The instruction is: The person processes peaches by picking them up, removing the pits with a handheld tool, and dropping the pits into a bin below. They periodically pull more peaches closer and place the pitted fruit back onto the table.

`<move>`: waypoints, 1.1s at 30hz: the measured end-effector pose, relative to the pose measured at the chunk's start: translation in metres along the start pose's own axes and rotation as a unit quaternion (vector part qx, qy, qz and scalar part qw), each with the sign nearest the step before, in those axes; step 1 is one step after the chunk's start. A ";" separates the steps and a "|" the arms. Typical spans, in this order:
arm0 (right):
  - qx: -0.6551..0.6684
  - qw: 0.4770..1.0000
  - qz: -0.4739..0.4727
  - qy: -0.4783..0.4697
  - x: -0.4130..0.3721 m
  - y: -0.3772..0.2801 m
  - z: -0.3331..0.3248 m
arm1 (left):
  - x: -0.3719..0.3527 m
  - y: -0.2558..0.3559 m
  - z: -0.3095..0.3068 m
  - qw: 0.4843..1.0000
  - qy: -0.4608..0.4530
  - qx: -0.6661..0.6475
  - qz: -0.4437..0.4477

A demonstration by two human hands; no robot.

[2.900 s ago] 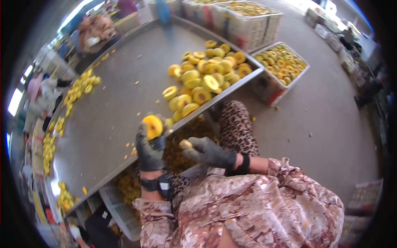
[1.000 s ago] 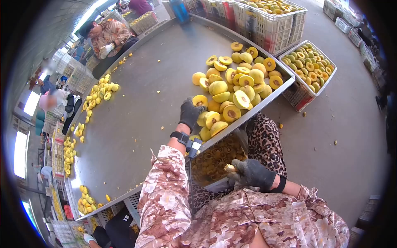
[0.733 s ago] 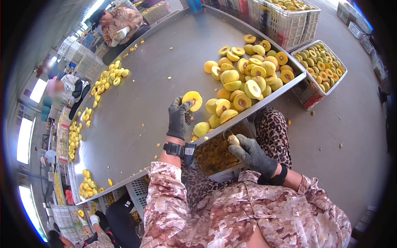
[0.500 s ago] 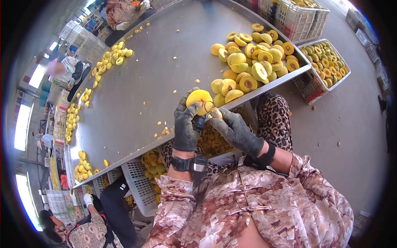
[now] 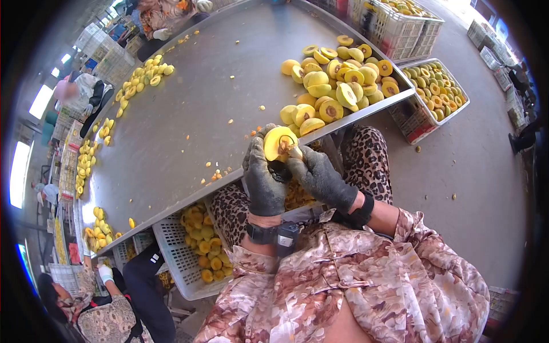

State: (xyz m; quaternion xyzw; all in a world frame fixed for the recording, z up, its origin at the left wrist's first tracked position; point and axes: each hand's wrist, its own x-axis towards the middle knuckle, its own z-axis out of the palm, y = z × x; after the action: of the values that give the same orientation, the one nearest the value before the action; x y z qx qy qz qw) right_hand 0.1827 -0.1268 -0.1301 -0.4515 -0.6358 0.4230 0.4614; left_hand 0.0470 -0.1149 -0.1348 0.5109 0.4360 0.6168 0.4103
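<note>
My left hand point(image 5: 265, 182), in a dark grey work glove, holds a yellow peach half point(image 5: 274, 142) with its cut face turned up toward me. Pinched in my gloved right hand point(image 5: 327, 182) is a small pitting tool point(image 5: 295, 152) with a pale handle and a thin looped blade. The loop lies over the brownish pit hollow in the middle of the peach half. Both hands are above the near edge of the metal table point(image 5: 189, 103), close together. Right of them, a heap of peach halves point(image 5: 346, 94) sits in the table's corner.
A crate of peach halves point(image 5: 464, 106) stands on the floor at right, with stacked crates point(image 5: 394, 34) behind. Below the table edge is a white crate point(image 5: 174, 251) of pitted halves. More halves point(image 5: 86, 163) line the far side, where co-workers sit.
The tool's loop has moved from the peach half's edge into its pit hollow, and the half has tilted. The whole view has shifted slightly left.
</note>
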 end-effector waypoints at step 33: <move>0.319 0.910 0.092 -0.246 -0.028 -0.027 0.011 | -0.006 0.109 -0.014 0.975 -0.027 -0.214 0.056</move>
State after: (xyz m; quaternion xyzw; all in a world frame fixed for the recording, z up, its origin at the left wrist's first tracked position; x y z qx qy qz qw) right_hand 0.1721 -0.1619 -0.1122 -0.2182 -0.5156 0.7420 0.3687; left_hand 0.0278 -0.1530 -0.0338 0.4511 0.2534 0.7041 0.4864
